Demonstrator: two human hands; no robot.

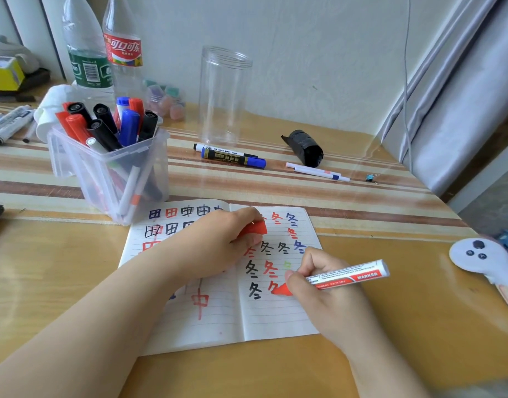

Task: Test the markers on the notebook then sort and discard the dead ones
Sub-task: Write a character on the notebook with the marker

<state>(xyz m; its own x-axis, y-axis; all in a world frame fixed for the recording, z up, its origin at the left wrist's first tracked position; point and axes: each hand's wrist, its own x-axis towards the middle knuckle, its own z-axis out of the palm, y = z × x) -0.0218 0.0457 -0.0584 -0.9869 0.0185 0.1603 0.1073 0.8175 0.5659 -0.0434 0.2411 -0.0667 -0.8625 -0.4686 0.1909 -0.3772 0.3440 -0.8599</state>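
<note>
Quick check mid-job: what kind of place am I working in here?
Probably a desk at home, pushed against a wall. Signs: the open notebook on a wooden table, a clear tub of markers, and drink bottles beside a curtain.

Soft daylight is filling my desk, bright and even.
Glare is streaking the glossy table [390, 326] on my right; edges are bowing with wide-angle distortion, and the bottom corner is blurring.
</note>
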